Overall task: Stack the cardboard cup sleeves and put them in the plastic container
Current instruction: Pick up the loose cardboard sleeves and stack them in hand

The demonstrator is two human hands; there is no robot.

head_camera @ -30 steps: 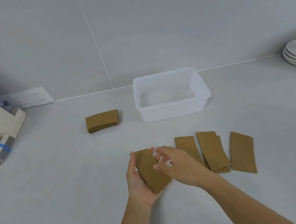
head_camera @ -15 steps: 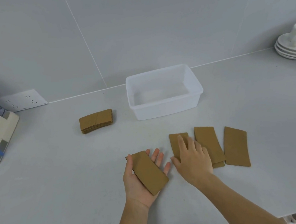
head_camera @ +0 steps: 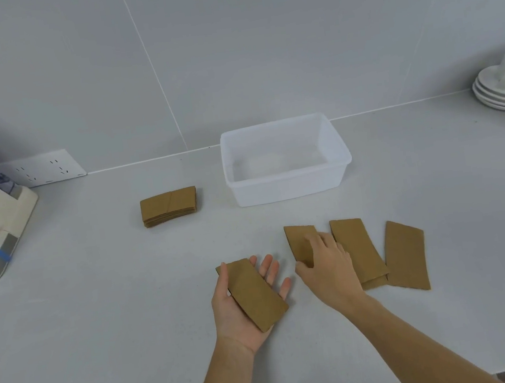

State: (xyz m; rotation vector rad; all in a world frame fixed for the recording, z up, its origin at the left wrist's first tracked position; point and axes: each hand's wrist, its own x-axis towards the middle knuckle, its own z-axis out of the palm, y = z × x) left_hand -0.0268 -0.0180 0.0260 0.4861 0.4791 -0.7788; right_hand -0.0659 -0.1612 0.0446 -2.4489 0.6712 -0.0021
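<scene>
Sleeves [head_camera: 256, 293] in open left hand [head_camera: 243, 301] | right hand [head_camera: 329, 269] fingers flat on next sleeve [head_camera: 299, 241] (not gripped) | step: gathering | next: pinch, add to stack

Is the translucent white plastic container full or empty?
Empty: the translucent white plastic container shows only its bare floor; no brown cardboard sleeves lie inside.

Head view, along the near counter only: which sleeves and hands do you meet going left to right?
Left hand holding a sleeve → right hand on a flat sleeve → overlapped pair of sleeves → lone sleeve.
</scene>
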